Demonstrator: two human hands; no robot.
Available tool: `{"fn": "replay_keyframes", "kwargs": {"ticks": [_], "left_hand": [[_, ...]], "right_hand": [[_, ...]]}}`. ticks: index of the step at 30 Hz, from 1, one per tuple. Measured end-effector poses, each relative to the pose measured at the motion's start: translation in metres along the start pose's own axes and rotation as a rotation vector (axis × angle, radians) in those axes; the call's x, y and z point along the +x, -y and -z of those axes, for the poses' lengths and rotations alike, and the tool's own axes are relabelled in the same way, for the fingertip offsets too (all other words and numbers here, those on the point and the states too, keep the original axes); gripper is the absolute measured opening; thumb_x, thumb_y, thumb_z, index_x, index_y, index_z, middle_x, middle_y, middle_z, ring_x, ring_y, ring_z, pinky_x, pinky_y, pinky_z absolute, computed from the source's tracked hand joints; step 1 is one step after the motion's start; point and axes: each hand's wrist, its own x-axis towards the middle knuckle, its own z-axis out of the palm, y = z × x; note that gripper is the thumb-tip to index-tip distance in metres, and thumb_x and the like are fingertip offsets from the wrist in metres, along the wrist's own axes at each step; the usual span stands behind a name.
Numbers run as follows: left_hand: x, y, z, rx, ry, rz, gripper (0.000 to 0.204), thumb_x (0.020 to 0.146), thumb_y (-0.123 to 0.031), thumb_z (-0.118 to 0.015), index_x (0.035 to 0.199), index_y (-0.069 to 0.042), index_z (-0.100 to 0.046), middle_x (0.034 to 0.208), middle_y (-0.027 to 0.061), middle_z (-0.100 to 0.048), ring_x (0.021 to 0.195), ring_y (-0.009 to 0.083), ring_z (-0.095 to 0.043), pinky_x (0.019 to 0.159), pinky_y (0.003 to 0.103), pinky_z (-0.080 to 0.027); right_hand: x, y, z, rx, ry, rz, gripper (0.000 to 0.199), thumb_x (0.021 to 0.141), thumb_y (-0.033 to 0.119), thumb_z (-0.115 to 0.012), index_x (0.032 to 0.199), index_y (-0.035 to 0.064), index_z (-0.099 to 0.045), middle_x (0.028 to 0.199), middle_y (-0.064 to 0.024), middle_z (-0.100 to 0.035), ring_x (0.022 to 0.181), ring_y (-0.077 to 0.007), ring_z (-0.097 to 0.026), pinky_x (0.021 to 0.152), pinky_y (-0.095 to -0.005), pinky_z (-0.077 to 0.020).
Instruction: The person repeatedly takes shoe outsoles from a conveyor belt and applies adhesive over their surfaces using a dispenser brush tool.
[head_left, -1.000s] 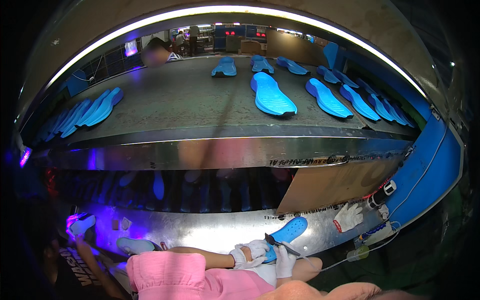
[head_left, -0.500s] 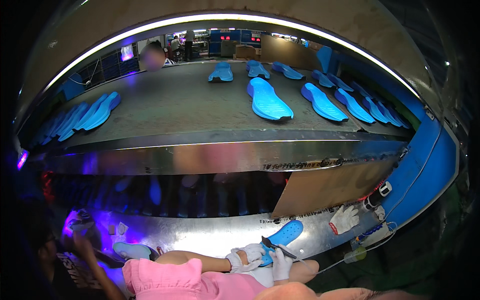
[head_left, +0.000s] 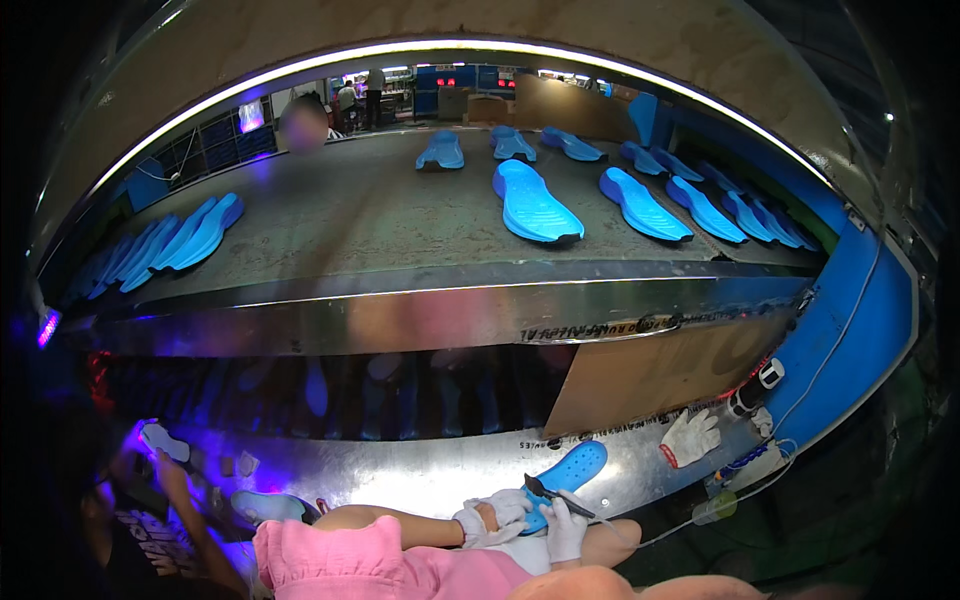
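Observation:
My left hand [head_left: 493, 517], in a white glove with some fingertips bare, grips a blue shoe sole [head_left: 578, 468] dotted with small holes. The sole slants up to the right over the metal ledge, its lower end partly behind my hands. In my gloved right hand [head_left: 566, 535] is a black brush-like tool [head_left: 540, 488], its head over the sole beside my left fingers. Whether the head touches the sole I cannot tell. A thin pale tube runs from near this hand off to the right.
Several blue soles [head_left: 535, 205] lie on the dark conveyor belt [head_left: 340, 220]. Below it stand a brown cardboard sheet [head_left: 660, 375] and a metal ledge [head_left: 400, 465] with a white glove [head_left: 690, 437]. At the left, a co-worker's hand [head_left: 172, 470] holds a pale sole under purple light.
My hands, the sole and the tool look almost the same. The co-worker at the left has raised a pale sole into clearer view. The whole view has shifted slightly.

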Motion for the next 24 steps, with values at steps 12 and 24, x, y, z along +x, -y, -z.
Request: {"fn": "replay_keyframes", "kwargs": {"ticks": [12, 24], "left_hand": [[0.003, -0.009, 0.006, 0.015, -0.031, -0.043, 0.026, 0.090, -0.029, -0.052, 0.091, -0.004, -0.057, 0.120, 0.0129, -0.055, 0.119, 0.0333, -0.045, 0.100, 0.041, -0.037], [0.003, 0.000, 0.000, 0.035, 0.015, -0.055, 0.025, 0.090, -0.027, -0.053, 0.093, -0.003, -0.058, 0.117, 0.0144, -0.056, 0.117, 0.0334, -0.046, 0.101, 0.041, -0.037]], "right_hand": [[-0.001, -0.002, 0.005, 0.017, -0.009, 0.001, 0.027, 0.086, 0.002, -0.061, 0.112, -0.0044, -0.054, 0.102, -0.0126, -0.059, 0.078, -0.0176, -0.062, 0.071, -0.0300, -0.0564], [-0.001, -0.003, 0.002, -0.036, -0.025, 0.004, 0.027, 0.086, 0.003, -0.062, 0.111, -0.0044, -0.055, 0.102, -0.0123, -0.059, 0.079, -0.0180, -0.062, 0.071, -0.0304, -0.0568]]}}
